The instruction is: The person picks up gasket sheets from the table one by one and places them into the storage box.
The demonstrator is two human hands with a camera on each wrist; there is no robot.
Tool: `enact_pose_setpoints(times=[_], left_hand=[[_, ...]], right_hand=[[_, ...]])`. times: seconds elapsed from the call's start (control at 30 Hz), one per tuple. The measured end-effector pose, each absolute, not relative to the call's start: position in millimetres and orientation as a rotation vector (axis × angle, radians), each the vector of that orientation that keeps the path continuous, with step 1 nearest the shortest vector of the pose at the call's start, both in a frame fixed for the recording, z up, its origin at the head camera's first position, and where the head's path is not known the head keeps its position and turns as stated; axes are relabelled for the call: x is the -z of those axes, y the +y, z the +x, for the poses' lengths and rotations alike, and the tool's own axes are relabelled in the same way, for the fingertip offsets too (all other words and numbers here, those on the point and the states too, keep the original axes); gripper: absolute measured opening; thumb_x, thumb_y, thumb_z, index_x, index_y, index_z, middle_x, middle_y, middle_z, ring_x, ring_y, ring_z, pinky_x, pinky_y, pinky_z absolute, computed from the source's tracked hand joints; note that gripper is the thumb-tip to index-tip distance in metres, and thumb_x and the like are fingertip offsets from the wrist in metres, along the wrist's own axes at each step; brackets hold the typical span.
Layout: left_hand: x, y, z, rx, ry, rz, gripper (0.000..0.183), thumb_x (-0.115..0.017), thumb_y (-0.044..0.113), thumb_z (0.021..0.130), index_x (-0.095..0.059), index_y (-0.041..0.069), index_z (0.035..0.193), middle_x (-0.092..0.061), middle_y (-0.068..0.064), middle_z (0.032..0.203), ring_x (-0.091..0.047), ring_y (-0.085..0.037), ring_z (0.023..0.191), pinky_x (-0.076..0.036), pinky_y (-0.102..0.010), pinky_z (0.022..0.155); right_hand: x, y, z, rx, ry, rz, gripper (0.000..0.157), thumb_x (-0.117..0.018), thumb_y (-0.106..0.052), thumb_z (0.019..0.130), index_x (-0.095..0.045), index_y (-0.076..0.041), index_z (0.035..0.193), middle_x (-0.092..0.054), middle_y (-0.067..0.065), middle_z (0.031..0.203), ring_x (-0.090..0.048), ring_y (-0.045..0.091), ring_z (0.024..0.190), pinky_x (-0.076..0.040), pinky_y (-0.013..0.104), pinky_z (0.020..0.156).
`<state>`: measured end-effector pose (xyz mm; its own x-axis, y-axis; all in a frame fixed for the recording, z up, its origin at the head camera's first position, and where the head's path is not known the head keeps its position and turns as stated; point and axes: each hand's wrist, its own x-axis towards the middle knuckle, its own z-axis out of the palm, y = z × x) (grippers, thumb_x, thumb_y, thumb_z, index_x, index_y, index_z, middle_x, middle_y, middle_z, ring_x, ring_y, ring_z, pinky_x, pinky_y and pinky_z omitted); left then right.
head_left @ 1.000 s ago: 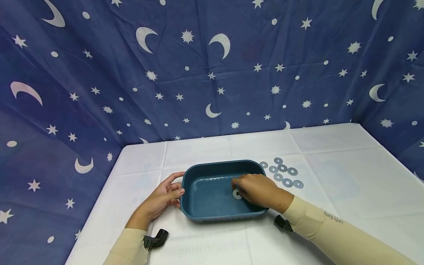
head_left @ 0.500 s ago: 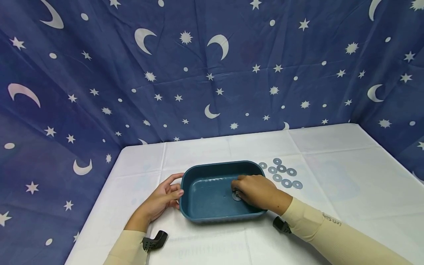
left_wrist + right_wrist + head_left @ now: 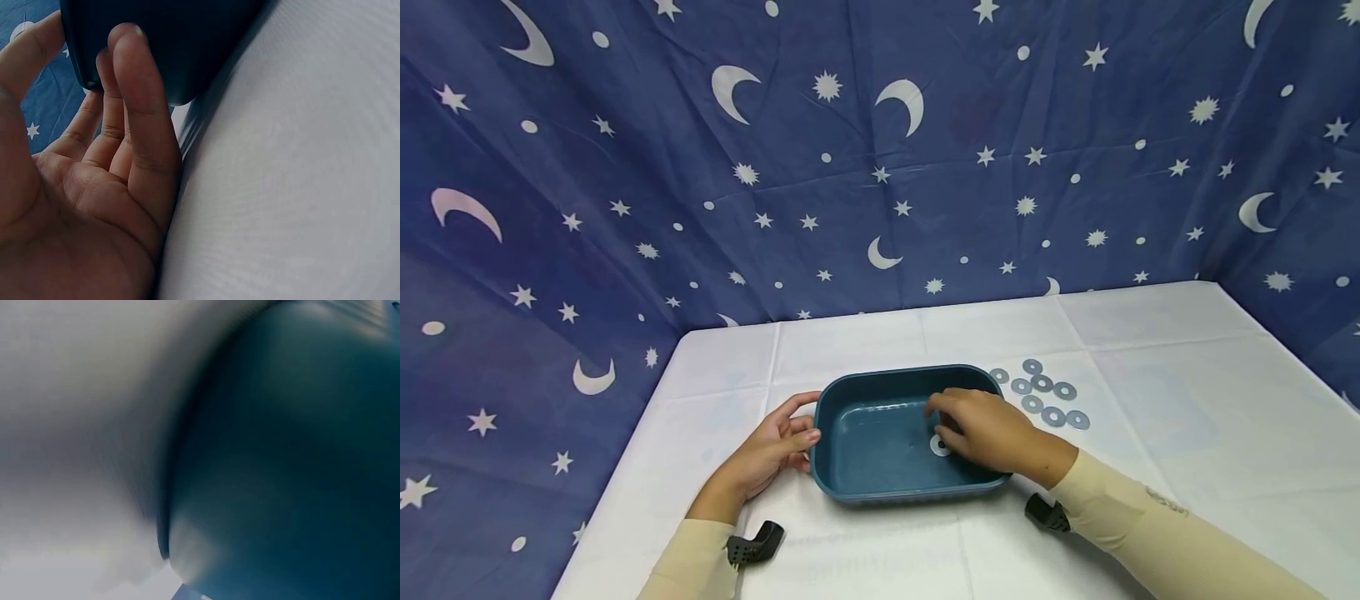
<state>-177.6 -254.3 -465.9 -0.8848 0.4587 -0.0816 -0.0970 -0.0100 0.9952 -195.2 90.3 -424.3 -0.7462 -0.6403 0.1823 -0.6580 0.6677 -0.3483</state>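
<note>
A dark teal plastic tub point(image 3: 872, 446) stands on the white-covered table. My left hand point(image 3: 766, 450) rests against its left end, with fingertips at the rim and outer wall; the left wrist view shows relaxed fingers point(image 3: 144, 100) beside the dark wall. Reaching over the right side, my right hand point(image 3: 988, 429) hovers inside the tub with fingers parted. Below its thumb a flat metal washer point(image 3: 933, 447) lies on the tub floor, partly covered by the hand. The right wrist view shows only the tub's outer wall point(image 3: 281, 456), not the hand.
Several grey washers point(image 3: 1053, 416) lie loose on the table point(image 3: 1165, 467) just right of the tub. Behind rises a blue cloth point(image 3: 820, 200) with moons and stars. Each wrist carries a black camera mount point(image 3: 756, 543).
The right hand's fingers have parted and lifted from the washer, which shows more plainly on the tub floor. The left hand keeps its place at the tub's left end.
</note>
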Motion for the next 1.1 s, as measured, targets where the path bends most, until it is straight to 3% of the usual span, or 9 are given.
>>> enact_pose_setpoints(times=[0.13,0.43,0.83,1.1], left_hand=[[466.8,-252.6,-177.9,-1.952,1.883,0.371,0.064,-0.062,0.010,0.098,-0.027,0.005,0.152,-0.066,0.004,0.098,-0.065,-0.006,0.071,-0.058,-0.023,0.060],[465.6,-251.3,-179.2,-1.945,1.896,0.367,0.065,-0.062,0.011,0.098,-0.027,0.005,0.152,-0.065,0.005,0.095,-0.065,-0.006,0.069,-0.058,-0.023,0.060],[464.6,-254.0,-179.0,-1.947,1.897,0.364,0.065,-0.062,0.010,0.098,-0.027,0.005,0.152,-0.066,0.003,0.097,-0.065,-0.006,0.071,-0.058,-0.023,0.060],[465.5,-255.3,-178.9,-1.941,1.903,0.351,0.065,-0.062,0.011,0.098,-0.027,0.006,0.153,-0.066,0.003,0.095,-0.065,-0.007,0.070,-0.058,-0.023,0.061]], right_hand=[[415.0,99.7,-194.6,-0.815,-2.776,1.095,0.025,-0.069,-0.014,0.094,-0.066,-0.015,0.119,-0.060,-0.010,0.090,-0.056,0.007,0.081,-0.050,0.023,0.071],[399.6,126.7,-184.4,-0.933,-2.660,1.000,0.028,-0.071,-0.010,0.091,-0.066,-0.018,0.118,-0.062,-0.010,0.094,-0.060,0.012,0.087,-0.053,0.031,0.075],[401.4,165.7,-183.1,-0.960,-2.508,0.926,0.038,-0.075,0.008,0.081,-0.067,-0.010,0.114,-0.065,-0.007,0.089,-0.058,0.005,0.081,-0.055,0.024,0.067],[410.1,191.2,-191.3,-0.936,-2.588,0.764,0.036,-0.076,0.005,0.081,-0.067,-0.011,0.112,-0.063,-0.008,0.081,-0.056,0.002,0.075,-0.052,0.021,0.061]])
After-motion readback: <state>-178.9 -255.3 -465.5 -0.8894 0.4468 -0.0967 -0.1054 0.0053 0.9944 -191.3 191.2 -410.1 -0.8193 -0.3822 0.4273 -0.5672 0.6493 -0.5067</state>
